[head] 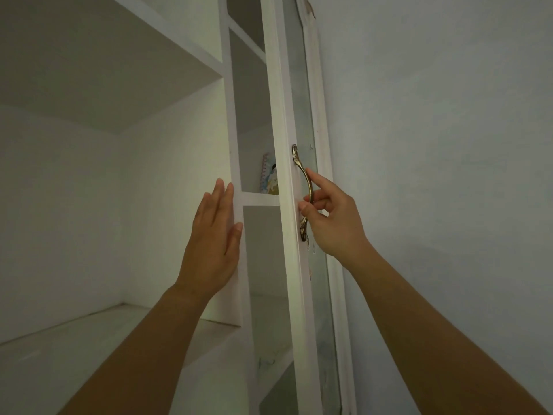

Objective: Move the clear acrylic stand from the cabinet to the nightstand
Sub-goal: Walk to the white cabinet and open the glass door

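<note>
**Early stage: cabinet door ajar, stand not yet located**

Right hand (332, 217) has its fingers curled round the brass door handle (303, 190) of the glazed cabinet door (287, 235), which stands partly open. Left hand (215, 235) lies flat, fingers extended, against the white cabinet upright (236, 145), gripping nothing. Only a spiral notebook (268, 175) shows inside. Clear acrylic stand not visible; fetching and carrying to the nightstand appear outstanding.

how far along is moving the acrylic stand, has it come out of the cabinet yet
Early stage. Done: the glass-panelled cabinet door is partly open. In hand: the right hand grips the brass door handle, while the left hand lies flat against the cabinet's white upright. Left: everything else. No acrylic stand is visible; only a spiral-bound notebook shows on the shelf, and no nightstand is in view.
</note>
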The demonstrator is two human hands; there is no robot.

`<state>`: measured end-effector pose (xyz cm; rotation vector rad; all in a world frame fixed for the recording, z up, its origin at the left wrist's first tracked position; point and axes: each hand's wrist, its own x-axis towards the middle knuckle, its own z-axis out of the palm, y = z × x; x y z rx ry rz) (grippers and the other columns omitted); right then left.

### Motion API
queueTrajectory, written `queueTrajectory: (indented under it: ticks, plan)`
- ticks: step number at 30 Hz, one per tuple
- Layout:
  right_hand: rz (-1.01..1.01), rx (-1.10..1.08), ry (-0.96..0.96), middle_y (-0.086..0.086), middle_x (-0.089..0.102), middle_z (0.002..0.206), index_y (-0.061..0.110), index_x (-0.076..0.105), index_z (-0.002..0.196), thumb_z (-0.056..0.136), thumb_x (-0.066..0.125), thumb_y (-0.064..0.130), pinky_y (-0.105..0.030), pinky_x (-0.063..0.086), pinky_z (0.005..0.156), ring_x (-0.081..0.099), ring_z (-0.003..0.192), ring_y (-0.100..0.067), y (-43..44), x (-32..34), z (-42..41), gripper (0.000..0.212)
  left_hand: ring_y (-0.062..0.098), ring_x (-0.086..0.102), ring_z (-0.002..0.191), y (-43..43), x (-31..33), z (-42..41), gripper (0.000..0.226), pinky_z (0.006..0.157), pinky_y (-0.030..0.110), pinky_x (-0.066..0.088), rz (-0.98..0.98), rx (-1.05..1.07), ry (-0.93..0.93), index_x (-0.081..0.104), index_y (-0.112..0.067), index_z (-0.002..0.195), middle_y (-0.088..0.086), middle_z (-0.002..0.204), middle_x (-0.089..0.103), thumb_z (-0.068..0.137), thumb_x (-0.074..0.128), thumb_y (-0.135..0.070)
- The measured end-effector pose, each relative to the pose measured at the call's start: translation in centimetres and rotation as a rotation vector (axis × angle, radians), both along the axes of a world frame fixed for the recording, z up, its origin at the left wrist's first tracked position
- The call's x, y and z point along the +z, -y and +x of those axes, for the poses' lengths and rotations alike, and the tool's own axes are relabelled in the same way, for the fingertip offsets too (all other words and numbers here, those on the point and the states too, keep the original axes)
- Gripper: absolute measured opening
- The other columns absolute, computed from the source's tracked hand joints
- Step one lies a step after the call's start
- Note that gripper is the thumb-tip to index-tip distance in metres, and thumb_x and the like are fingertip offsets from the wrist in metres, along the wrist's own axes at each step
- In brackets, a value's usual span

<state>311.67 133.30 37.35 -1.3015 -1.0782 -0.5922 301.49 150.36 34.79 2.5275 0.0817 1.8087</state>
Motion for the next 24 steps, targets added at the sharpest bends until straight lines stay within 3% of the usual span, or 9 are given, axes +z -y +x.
queueTrajectory:
  ticks: [6, 13, 16, 19, 24]
  plan:
    - [0.005, 0.066, -0.025, -0.002, 0.059, 0.094, 0.027, 0.042, 0.135, 0.088, 0.058, 0.009, 0.005, 0.039, 0.062, 0.059, 0.089, -0.016, 2.3, 0.2, 0.4, 0.053, 0.014, 0.001, 0.142, 0.5, 0.2, -0.5, 0.06, 0.114, 0.031, 0.003, 0.004, 0.017, -0.026, 0.007, -0.024, 0.145, -0.005, 0.154, 0.002, 0.09, 0.024, -0.043]
    - [-0.025, 0.098, -0.012, -0.006, 0.06, 0.101, 0.028, 0.041, 0.135, 0.089, 0.058, 0.011, 0.006, 0.037, 0.061, 0.058, 0.089, -0.016, 2.9, 0.2, 0.6, 0.053, 0.021, 0.015, 0.141, 2.7, 1.0, -1.3, 0.054, 0.112, 0.036, 0.016, 0.054, 0.071, 0.049, 0.022, -0.018, 0.144, 0.004, 0.155, 0.015, 0.093, 0.026, -0.036]
    - [-0.032, 0.1, -0.012, -0.006, 0.059, 0.103, 0.029, 0.041, 0.136, 0.088, 0.059, 0.011, 0.007, 0.037, 0.061, 0.058, 0.09, -0.016, 3.1, 0.3, 0.7, 0.053, 0.02, 0.017, 0.14, 4.9, 1.6, -1.4, 0.054, 0.109, 0.032, 0.015, 0.058, 0.035, 0.094, 0.025, -0.02, 0.143, 0.003, 0.154, 0.016, 0.092, 0.028, -0.038]
    - [-0.017, 0.099, -0.018, -0.007, 0.06, 0.102, 0.028, 0.042, 0.135, 0.088, 0.059, 0.01, 0.005, 0.038, 0.06, 0.058, 0.089, -0.016, 3.5, 0.2, 1.1, 0.053, 0.009, 0.013, 0.138, 6.9, 2.4, -0.9, 0.055, 0.108, 0.026, 0.013, 0.067, -0.026, 0.096, 0.024, -0.023, 0.143, 0.001, 0.154, 0.017, 0.091, 0.03, -0.04]
    - [0.009, 0.117, -0.035, -0.004, 0.06, 0.09, 0.027, 0.044, 0.134, 0.088, 0.058, 0.007, -0.002, 0.045, 0.068, 0.06, 0.084, -0.013, 5.7, 0.1, 1.8, 0.052, -0.005, 0.011, 0.129, 9.3, 3.5, 0.8, 0.049, 0.093, -0.007, 0.005, 0.043, -0.18, 0.042, 0.019, -0.03, 0.142, -0.011, 0.149, 0.017, 0.095, 0.033, -0.038]
